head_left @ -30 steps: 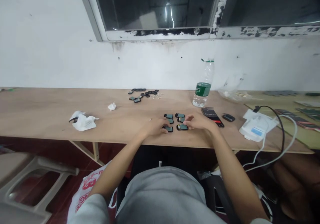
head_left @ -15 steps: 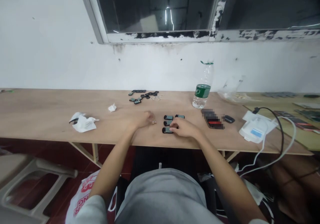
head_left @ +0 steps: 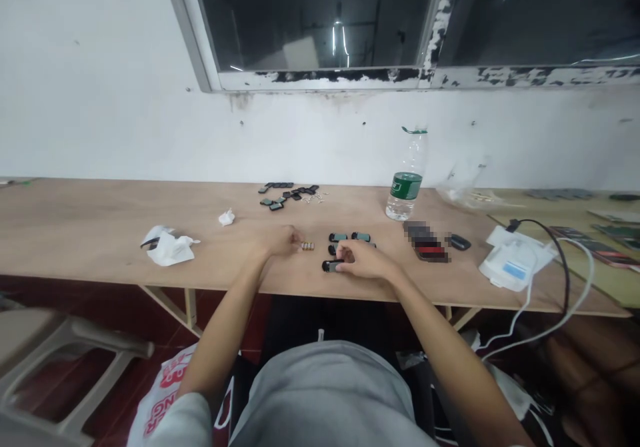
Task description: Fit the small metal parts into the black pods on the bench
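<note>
My left hand [head_left: 281, 240] lies curled on the wooden bench [head_left: 100, 220], its fingertips pinching a small brown ribbed part [head_left: 308, 246] that rests on the wood. My right hand [head_left: 365, 260] is just to the right, with its fingers closed over a small black device with a grey-green face [head_left: 330, 266] near the front edge. Two more such devices [head_left: 339, 237] [head_left: 361, 236] lie side by side right behind my right hand; others may be hidden under it.
A cluster of several more black devices [head_left: 285, 194] lies near the wall. A crumpled tissue [head_left: 169, 247] and a smaller scrap [head_left: 227, 218] are at left. Right of my hands are a water bottle [head_left: 405, 177], a phone [head_left: 426, 244], a black fob [head_left: 459, 241] and a white charger with cables [head_left: 515, 260].
My left hand drew away leftwards from the devices to the small brown part. My right hand slid left across them onto the near-left one.
</note>
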A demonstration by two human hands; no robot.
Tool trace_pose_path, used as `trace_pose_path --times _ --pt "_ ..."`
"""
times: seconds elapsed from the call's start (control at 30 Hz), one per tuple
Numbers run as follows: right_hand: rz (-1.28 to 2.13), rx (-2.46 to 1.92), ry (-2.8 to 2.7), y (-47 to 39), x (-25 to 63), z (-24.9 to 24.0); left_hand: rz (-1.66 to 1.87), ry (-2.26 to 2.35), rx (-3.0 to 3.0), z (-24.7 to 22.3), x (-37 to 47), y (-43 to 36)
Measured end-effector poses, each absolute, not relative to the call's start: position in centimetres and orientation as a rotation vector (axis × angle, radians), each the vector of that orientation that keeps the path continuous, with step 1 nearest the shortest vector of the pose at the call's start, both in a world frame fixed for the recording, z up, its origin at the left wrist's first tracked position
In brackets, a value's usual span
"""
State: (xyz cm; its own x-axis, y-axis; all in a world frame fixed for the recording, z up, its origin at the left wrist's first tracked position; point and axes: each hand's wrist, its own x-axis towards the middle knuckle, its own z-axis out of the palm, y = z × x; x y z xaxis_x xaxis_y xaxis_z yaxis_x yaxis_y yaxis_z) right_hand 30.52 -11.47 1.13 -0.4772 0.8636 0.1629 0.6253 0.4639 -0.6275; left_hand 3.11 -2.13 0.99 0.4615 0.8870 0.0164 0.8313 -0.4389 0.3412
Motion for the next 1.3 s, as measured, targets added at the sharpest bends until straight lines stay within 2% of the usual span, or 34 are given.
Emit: trace_pose_path --times 0.2,0.4,0.87,1.3 --pt "0.829 -1.032 -1.979 -11.2 30.1 1.1 0.277 1.486 2.450 1.2 3.3 -2.5" --pt "0.836 -1.018 -1.789 -11.4 30.3 2.1 0.277 1.469 2.446 2.2 3.6 -3.2" --pt "0.802 -1.024 -1.856 -11.0 30.5 1.5 0.090 1.466 2.403 1.9 2.9 -3.2" --pt "0.861 -1.056 -1.812 -11.0 30.5 1.7 0.098 1.447 2.385 1.7 1.9 -2.6"
